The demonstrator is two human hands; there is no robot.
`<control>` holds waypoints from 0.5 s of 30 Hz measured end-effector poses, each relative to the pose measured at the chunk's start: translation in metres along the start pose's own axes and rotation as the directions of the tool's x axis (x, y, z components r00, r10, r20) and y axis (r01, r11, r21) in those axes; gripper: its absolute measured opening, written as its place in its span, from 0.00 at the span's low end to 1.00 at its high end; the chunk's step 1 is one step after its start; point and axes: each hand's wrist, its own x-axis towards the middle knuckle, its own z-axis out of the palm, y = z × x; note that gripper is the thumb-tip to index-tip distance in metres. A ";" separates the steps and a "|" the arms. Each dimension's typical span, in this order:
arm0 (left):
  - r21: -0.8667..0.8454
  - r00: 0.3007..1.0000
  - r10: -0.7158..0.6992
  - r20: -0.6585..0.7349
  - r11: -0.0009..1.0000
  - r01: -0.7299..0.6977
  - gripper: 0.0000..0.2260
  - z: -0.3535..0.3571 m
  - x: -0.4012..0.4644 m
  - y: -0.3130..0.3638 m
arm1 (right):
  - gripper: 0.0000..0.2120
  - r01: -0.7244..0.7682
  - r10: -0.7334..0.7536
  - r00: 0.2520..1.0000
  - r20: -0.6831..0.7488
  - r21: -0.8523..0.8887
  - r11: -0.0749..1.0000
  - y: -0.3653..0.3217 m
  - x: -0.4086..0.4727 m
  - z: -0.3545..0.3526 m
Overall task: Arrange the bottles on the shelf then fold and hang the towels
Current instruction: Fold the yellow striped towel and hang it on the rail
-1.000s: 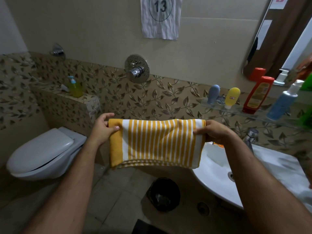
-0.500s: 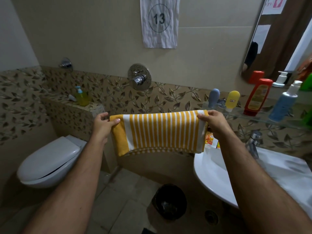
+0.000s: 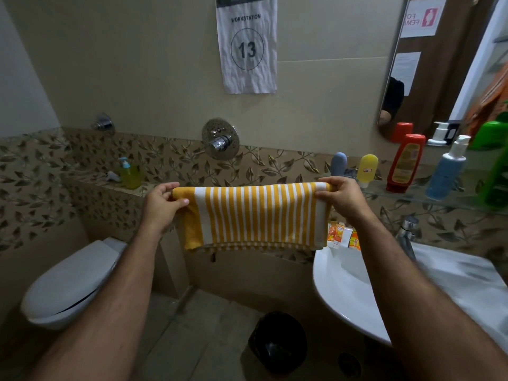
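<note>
Folded yellow-and-white striped towel [image 3: 258, 214] held stretched flat at centre frame, top edge level. Left hand [image 3: 160, 206] pinching the towel's 9 o'clock corner, thumb in front. Right hand [image 3: 342, 198] pinching the 3 o'clock corner. Bottles [image 3: 404, 163] upright on the glass shelf [image 3: 412, 198] at 3 o'clock. Sink [image 3: 343, 292] at 4 o'clock, toilet [image 3: 71, 281] at 8 o'clock.

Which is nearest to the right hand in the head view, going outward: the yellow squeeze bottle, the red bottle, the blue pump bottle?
From the right hand:
1. Yellow squeeze bottle, left part of the glass shelf, just above the hand.
2. Red bottle, shelf middle.
3. Blue pump bottle, farther right.
</note>
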 end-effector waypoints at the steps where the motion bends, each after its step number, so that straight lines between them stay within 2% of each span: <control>1: 0.038 1.000 0.026 -0.008 0.999 -0.026 0.22 0.000 0.000 0.000 | 0.18 0.032 -0.034 0.999 -0.036 -0.063 0.998 0.001 0.001 0.000; 5: 0.127 0.981 0.146 -0.131 0.983 -0.129 0.16 0.008 -0.001 0.002 | 0.09 0.120 -0.148 0.975 -0.166 -0.166 0.979 -0.005 0.001 -0.001; 9: 0.163 0.974 0.145 -0.174 0.980 -0.117 0.12 0.013 0.004 0.000 | 0.09 0.184 -0.261 0.938 -0.229 -0.309 0.933 -0.020 0.007 -0.005; 15: 0.221 0.981 0.104 -0.165 0.973 -0.066 0.05 0.023 0.004 -0.019 | 0.03 0.184 -0.189 0.978 -0.082 -0.069 0.981 -0.030 0.007 -0.010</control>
